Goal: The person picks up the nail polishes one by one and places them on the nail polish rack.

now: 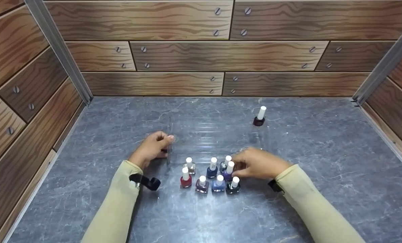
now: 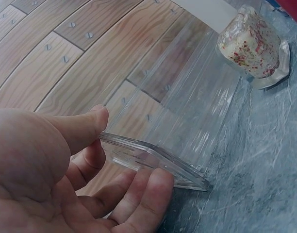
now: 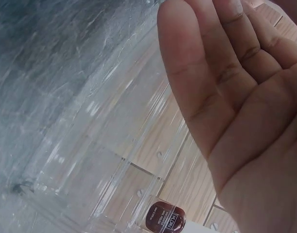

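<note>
My left hand (image 1: 153, 145) pinches the left side panel of a clear plastic rack (image 1: 206, 136), thumb on one face and fingertips (image 2: 160, 187) on the other. My right hand (image 1: 259, 163) is beside the right end of a group of nail polish bottles, its fingertips right at a purple bottle (image 1: 227, 175) and a dark glitter bottle (image 1: 223, 166) behind it. In the right wrist view its fingers (image 3: 185, 53) look nearly straight. The other white-capped bottles, among them a red one (image 1: 186, 182) and a blue one (image 1: 218, 186), stand upright in front of the rack.
A dark red nail polish bottle (image 1: 259, 121) stands alone behind the rack's right end. A clear bottle with red and gold flecks (image 2: 253, 48) stands near the rack's left side. Wood-patterned walls (image 1: 180, 54) enclose the grey marbled table (image 1: 322, 145).
</note>
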Demonstrator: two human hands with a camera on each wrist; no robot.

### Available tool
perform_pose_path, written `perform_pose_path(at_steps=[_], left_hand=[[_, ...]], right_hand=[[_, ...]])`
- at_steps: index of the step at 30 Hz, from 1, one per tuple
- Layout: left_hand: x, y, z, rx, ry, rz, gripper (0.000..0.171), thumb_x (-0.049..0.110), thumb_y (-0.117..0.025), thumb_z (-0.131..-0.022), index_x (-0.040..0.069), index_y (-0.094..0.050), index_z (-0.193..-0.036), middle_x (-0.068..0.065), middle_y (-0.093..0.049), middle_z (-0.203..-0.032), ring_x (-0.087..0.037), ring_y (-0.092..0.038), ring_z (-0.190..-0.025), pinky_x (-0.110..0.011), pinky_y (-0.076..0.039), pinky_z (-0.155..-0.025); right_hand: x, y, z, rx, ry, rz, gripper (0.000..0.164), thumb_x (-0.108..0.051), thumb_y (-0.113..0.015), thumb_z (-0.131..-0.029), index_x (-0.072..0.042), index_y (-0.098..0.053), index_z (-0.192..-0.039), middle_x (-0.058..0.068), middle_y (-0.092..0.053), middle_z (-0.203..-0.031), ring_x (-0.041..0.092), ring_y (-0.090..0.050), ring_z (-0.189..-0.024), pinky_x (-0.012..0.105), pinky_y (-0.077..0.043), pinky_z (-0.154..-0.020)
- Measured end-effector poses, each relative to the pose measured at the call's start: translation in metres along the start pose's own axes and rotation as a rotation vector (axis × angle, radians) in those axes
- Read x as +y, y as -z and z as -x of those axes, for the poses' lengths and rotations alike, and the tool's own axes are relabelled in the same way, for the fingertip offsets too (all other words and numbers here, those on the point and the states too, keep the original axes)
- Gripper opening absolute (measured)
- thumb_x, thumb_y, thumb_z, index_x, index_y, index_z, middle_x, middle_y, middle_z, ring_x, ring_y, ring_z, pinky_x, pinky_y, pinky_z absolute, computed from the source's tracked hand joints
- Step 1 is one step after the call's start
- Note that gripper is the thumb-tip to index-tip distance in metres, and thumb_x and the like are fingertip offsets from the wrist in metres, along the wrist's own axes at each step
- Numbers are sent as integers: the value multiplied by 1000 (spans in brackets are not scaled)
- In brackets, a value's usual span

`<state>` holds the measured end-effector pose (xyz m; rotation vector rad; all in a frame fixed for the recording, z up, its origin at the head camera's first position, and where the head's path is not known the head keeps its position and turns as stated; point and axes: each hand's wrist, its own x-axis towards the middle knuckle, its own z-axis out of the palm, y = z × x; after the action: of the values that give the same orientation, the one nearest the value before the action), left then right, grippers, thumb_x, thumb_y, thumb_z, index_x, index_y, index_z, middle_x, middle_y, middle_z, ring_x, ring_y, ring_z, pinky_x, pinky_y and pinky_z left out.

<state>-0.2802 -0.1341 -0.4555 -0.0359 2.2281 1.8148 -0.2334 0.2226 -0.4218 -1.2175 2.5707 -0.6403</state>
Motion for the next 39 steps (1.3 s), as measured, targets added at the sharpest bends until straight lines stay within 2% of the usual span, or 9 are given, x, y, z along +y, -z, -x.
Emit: perform_pose_path(at_steps=[7, 13, 19, 22, 28, 32, 39], left_hand=[[-1, 0, -1, -1, 10, 16, 26, 28, -65, -104, 11, -53, -89, -3, -50, -94, -17, -51, -91, -28, -59, -74], [-1, -1, -1, 3, 7, 18, 26, 28, -65, -104, 11, -53, -89, -3, -50, -92, -16, -51, -89, -27, -59, -73], [1, 0, 1, 2, 13, 6, 26, 29, -65, -104, 10, -54, -91, -3, -52, -97, -18, -52, -93, -29, -59, -76], [1, 0, 2, -3, 15, -4, 26, 30, -65, -104, 10, -54, -91, -4, -55, -103, -18, -53, -97, -31, -60, -80], [-1, 0, 3, -4, 14, 4, 25, 29, -64, -104, 9, -55, -92, -8, -59, -110, -19, -55, -100, -33, -61, -83], [-1, 0, 3, -6, 21, 12, 25, 30, -65, -104, 9, -55, -92, -6, -59, -109, -19, -55, -100, -32, -61, -81], [0, 1, 1, -10, 19, 7, 26, 30, -66, -103, 10, -54, -90, -3, -51, -97, -18, -51, -94, -31, -61, -79]], right_hand=[[3, 3, 4, -23, -13, -26, 10, -16, -78, -92, -16, -69, -91, -8, -68, -80, 1, -60, -69, 22, -56, -65], [7, 9, 10, -65, -77, -43, 14, -16, -79, -90, -15, -65, -90, -9, -62, -78, 3, -55, -68, 23, -54, -63], [6, 13, 16, -75, -148, -128, 25, -12, -79, -89, -10, -65, -109, -5, -66, -96, 7, -64, -81, 25, -58, -74], [2, 14, 17, -86, -151, -164, 29, -9, -77, -90, -8, -63, -115, -2, -66, -106, 10, -68, -88, 26, -60, -79], [-1, 12, 16, -100, -123, -159, 25, -3, -73, -90, -11, -64, -112, 1, -67, -112, 16, -69, -98, 25, -59, -85], [0, 12, 17, -106, -115, -163, 25, 0, -71, -89, -11, -65, -111, 1, -67, -111, 17, -69, -99, 25, -59, -86], [1, 11, 17, -107, -124, -221, 23, -5, -72, -93, -10, -63, -113, 2, -66, -112, 14, -71, -97, 25, -60, -84]])
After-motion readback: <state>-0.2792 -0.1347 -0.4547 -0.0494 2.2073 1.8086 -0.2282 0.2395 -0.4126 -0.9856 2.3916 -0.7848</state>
